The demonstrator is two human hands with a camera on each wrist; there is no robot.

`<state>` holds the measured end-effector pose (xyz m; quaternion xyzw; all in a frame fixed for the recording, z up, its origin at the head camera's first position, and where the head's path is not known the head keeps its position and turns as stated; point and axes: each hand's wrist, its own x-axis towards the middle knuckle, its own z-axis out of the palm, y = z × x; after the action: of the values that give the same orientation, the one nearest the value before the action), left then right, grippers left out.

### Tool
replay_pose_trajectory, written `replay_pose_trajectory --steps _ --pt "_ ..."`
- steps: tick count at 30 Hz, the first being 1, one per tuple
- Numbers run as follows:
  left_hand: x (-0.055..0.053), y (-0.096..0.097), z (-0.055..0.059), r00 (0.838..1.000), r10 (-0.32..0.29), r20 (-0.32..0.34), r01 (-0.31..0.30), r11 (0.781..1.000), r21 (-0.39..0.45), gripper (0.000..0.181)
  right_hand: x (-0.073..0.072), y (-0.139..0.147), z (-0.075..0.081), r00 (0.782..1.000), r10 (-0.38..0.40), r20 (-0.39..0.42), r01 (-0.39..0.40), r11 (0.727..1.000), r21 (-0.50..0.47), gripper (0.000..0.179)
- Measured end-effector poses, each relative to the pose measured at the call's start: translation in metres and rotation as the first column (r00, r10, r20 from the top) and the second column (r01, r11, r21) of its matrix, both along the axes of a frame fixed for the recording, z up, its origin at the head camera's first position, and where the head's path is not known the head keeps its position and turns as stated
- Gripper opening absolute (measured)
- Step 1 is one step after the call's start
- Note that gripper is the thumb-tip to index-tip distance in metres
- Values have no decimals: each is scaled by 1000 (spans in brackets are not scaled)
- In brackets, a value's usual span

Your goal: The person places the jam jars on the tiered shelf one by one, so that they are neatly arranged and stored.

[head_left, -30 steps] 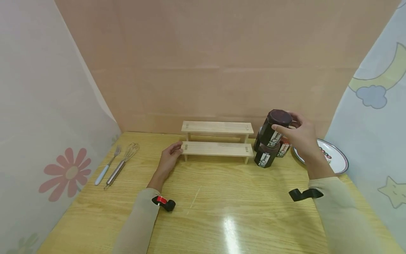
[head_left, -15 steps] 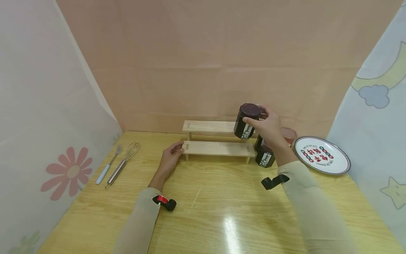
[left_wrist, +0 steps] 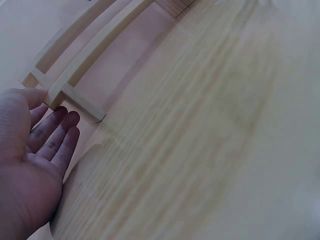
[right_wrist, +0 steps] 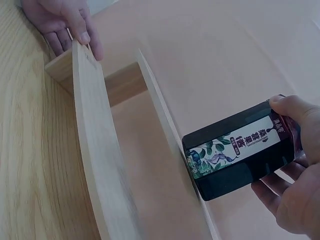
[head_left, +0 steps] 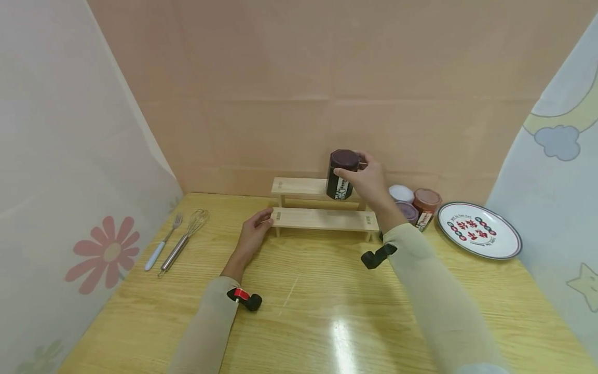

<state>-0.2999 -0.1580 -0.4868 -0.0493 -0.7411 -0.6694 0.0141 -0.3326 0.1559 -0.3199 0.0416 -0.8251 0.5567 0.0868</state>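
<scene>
1. Head view: dark jar (head_left: 340, 187) hides part of upper shelf (head_left: 299, 186).
2. Purple-lidded jar (head_left: 406, 211): body mostly behind right forearm (head_left: 425, 270).
3. Plate (head_left: 506, 241): smallest print illegible.
4. Right grip (right_wrist: 302, 197): cut off by right-wrist view's edge.

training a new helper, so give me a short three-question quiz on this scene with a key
1. Which of the person's hands holds the dark jar?

2. True or false: in the head view, the fork lies to the right of the whisk.

3. The left hand is touching: a) the plate, b) the lower wooden shelf, c) the whisk.

Key:
1. The right hand.
2. False; it lies to the left.
3. b.
</scene>
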Motion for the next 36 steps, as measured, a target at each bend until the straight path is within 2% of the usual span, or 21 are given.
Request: replay_pose_trajectory --steps 5,9,19,23,26,30,36 --pt "2 -4 2 1000 19 -14 -19 999 -34 43 -5 -24 3 999 40 -3 -40 999 -24 78" --pt "3 -8 2 999 30 -19 -31 999 -28 43 -11 -44 3 999 54 -5 -54 997 -48 75" --pt "6 -8 1 999 22 -26 -22 1000 0 45 -22 -79 -1 998 61 -12 -62 996 -59 73" --pt "6 -8 2 1000 2 -1 -2 1000 -8 46 -26 -87 -2 998 53 -44 -55 997 -50 71" --pt "11 -7 13 1000 -10 23 10 1000 -26 46 -28 -92 -3 997 45 -64 -48 998 -46 70" --pt "22 -5 30 1000 -10 22 11 999 -39 45 -29 -95 -4 997 40 -61 -43 998 -53 70" --pt "24 -6 32 1000 -2 20 3 999 -42 45 -30 -98 -6 997 29 -65 -31 999 -34 71"
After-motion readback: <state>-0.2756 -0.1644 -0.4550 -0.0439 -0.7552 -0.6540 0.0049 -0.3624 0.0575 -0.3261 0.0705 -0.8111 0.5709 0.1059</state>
